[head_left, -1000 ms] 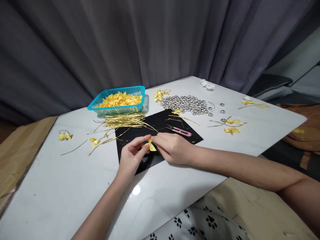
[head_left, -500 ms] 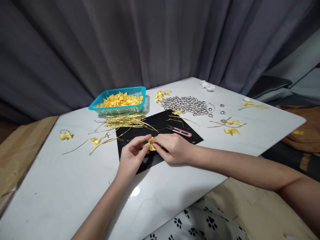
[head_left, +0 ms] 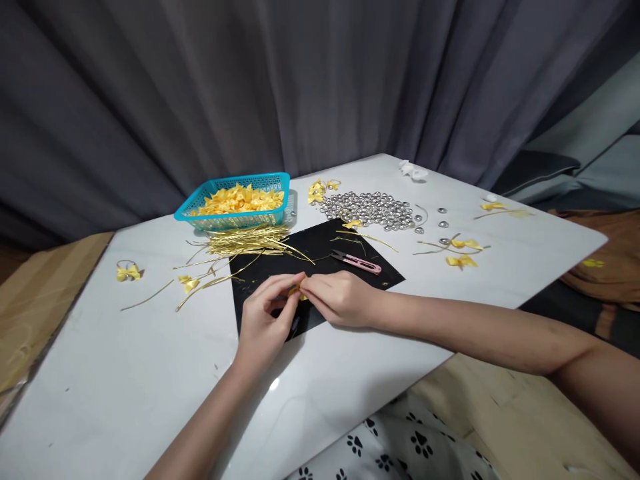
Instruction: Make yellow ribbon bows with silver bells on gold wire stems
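Observation:
Over the black mat (head_left: 320, 243), my left hand (head_left: 267, 310) pinches a small yellow ribbon bow (head_left: 303, 297) between thumb and fingers. My right hand (head_left: 343, 297) meets it from the other side, its thumb and fingertips closed on the same bow. Most of the bow is hidden behind my fingers. Pink-handled thread snips (head_left: 357, 261) lie on the mat just beyond my right hand. A bundle of gold twist ties (head_left: 250, 240) lies past my left hand, partly over the mat's edge.
A blue basket (head_left: 230, 221) of yellow bows stands at the back left. Silver beads (head_left: 373, 210) are heaped behind the mat. Loose bows with ties lie at left (head_left: 129, 272) and right (head_left: 463, 261). White tissue (head_left: 413, 171) rests near the back edge.
My fingertips have drawn closer together around the bow, so less of it shows. The whole view has shifted slightly; the things on the table stay in place.

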### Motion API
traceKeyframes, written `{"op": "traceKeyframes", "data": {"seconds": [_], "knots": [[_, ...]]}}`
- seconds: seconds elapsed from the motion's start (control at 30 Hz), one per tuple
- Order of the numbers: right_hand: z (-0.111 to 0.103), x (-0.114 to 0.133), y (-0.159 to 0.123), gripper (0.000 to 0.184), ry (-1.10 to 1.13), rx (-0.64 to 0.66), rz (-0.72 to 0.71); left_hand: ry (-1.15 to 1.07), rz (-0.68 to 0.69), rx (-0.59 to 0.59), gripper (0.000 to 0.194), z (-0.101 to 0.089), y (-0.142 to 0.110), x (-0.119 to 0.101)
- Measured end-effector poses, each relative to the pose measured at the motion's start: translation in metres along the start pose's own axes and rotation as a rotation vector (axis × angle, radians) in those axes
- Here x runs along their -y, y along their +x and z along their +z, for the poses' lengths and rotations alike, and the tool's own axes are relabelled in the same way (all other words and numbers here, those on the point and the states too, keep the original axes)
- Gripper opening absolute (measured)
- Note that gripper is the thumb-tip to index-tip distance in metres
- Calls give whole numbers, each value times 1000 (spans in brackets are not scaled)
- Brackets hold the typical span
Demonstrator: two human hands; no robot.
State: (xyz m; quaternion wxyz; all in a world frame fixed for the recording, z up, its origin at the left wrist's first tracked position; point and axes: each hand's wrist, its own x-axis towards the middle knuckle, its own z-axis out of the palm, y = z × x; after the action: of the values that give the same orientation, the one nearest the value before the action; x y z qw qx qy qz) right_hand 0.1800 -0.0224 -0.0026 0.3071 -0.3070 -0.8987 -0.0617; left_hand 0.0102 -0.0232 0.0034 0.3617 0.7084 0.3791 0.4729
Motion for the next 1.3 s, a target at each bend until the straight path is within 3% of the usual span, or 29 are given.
{"op": "traceKeyframes", "data": {"seconds": [0.1,0.23,0.33,0.43,0.63,0.83,1.07,1.2,1.3], "knots": [[-5,-2,4,19,242,-69,106,208,201,-4,22,-3,-1,0],[-16,-11,13,19,768,-139,535,473,537,30,27,-8,-4,4],[-22,-18,17,20,1104,23,664,579,733,33,26,-11,-6,8],[-23,-21,17,19,1319,144,636,603,862,21,20,-16,-7,7],[-28,-18,16,17,1371,173,446,602,730,211,22,-22,-3,-10],[-31,-16,18,7,1126,151,300,596,654,287,19,-20,2,-21],[-33,-8,19,7,830,25,206,510,639,311,21,-23,0,-15],[-34,-6,19,8,962,2,388,447,728,302,22,-28,-5,2],[-32,-10,17,12,1236,176,549,353,823,203,28,-31,-10,15]]}}
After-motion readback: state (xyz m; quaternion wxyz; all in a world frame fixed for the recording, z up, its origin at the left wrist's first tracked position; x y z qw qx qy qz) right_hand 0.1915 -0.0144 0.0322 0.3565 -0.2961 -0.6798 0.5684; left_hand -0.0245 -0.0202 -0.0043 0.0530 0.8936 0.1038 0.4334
